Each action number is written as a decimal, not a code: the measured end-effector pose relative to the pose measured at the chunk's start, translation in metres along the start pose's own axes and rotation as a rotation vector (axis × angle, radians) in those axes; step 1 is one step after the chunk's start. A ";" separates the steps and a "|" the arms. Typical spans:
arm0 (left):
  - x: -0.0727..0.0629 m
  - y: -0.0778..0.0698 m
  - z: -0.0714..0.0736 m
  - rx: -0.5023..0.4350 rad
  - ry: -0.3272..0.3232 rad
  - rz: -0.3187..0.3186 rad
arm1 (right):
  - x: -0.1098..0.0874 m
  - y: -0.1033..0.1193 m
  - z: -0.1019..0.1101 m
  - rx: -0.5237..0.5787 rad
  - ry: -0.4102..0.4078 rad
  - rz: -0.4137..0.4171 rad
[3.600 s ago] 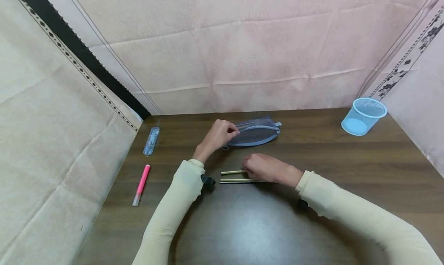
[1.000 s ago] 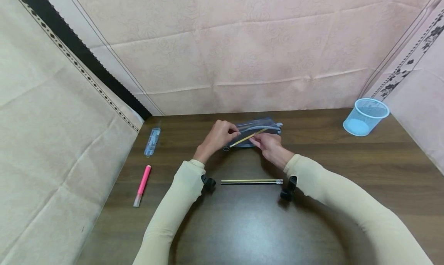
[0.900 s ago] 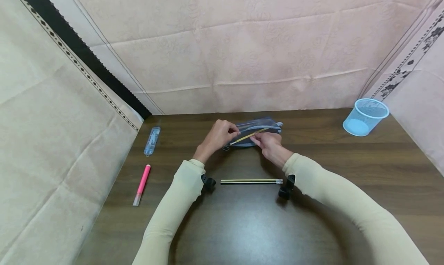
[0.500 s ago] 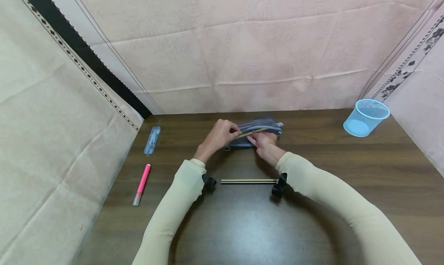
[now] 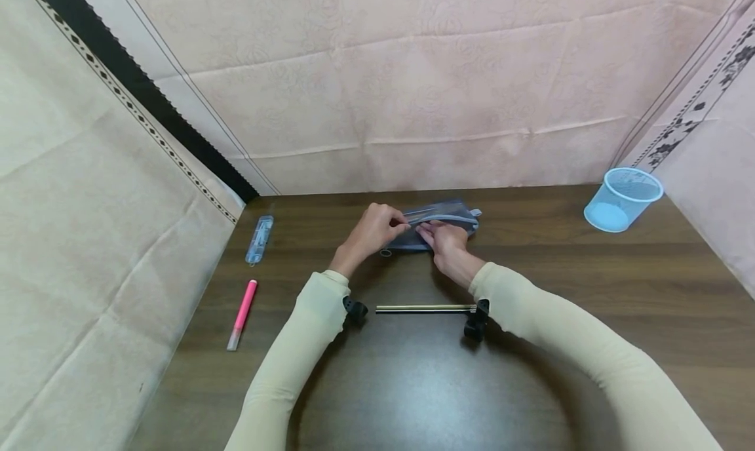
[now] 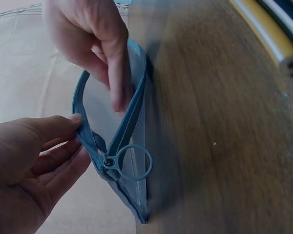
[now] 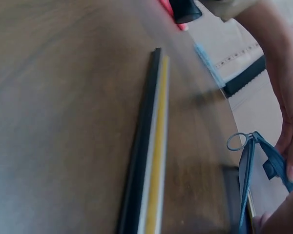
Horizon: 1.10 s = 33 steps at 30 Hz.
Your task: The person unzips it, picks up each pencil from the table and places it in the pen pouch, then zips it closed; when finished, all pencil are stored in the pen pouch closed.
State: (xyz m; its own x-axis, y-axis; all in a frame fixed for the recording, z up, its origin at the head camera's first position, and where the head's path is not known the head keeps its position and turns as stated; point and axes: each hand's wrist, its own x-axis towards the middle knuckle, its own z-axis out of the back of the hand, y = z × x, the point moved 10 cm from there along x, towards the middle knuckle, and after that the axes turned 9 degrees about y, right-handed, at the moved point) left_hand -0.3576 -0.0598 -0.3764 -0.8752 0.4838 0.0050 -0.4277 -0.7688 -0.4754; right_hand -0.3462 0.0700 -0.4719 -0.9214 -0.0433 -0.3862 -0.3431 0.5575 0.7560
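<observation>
My left hand [image 5: 370,233] pinches the left part of a blue mesh zipper pouch [image 5: 407,241] between thumb and fingers. In the left wrist view, the left hand [image 6: 31,161] holds one zippered edge of the pouch [image 6: 132,122], and its mouth gapes beside the ring pull [image 6: 136,162]. My right hand [image 5: 449,246] is at the pouch's mouth. Its fingers [image 6: 118,83] point straight down into the opening, with no pencil showing between them. Two pencils [image 5: 421,309], one yellow and one dark, lie side by side on the table, just beyond the right wrist's camera.
At the left of the table lie a pink capped marker [image 5: 242,314] and a clear blue flat case [image 5: 259,240]. A light blue mesh cup [image 5: 622,200] stands at the far right. Pale cloth [image 5: 413,97] hangs along the table's back edge.
My right hand took a yellow pencil from the table to the pouch. The pencil slid leftward into the mouth and is now out of sight. The left hand stays on the pouch.
</observation>
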 end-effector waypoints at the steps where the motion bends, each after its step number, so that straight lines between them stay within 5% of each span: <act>1: 0.000 0.000 0.000 0.001 0.002 -0.001 | -0.003 0.001 -0.002 -0.033 0.031 -0.001; 9: 0.001 0.000 0.002 0.027 -0.007 -0.026 | -0.045 0.004 -0.022 -0.357 0.306 -0.102; 12: 0.000 0.000 0.002 0.016 -0.004 -0.036 | -0.061 0.005 -0.028 -0.558 0.458 -0.128; 15: -0.001 0.000 0.002 0.003 -0.007 -0.045 | -0.077 0.013 -0.038 -0.906 0.655 0.013; 19: -0.002 0.000 0.002 -0.007 -0.013 -0.045 | -0.106 0.020 -0.053 -1.430 0.859 0.445; 22: -0.003 0.001 0.004 -0.009 -0.016 -0.035 | -0.126 0.014 -0.057 -1.634 0.952 0.656; 26: -0.004 0.002 0.003 -0.007 -0.007 -0.016 | -0.133 -0.001 -0.052 -1.737 1.017 0.663; 33: -0.005 0.000 0.001 -0.002 -0.005 -0.021 | -0.132 -0.012 -0.045 -1.830 0.994 0.640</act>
State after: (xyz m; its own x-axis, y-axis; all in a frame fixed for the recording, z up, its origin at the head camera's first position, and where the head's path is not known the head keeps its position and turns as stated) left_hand -0.3539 -0.0625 -0.3754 -0.8673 0.4975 0.0191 -0.4453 -0.7579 -0.4768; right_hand -0.2287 0.0313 -0.4063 -0.5108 -0.8562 -0.0777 0.7732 -0.4970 0.3939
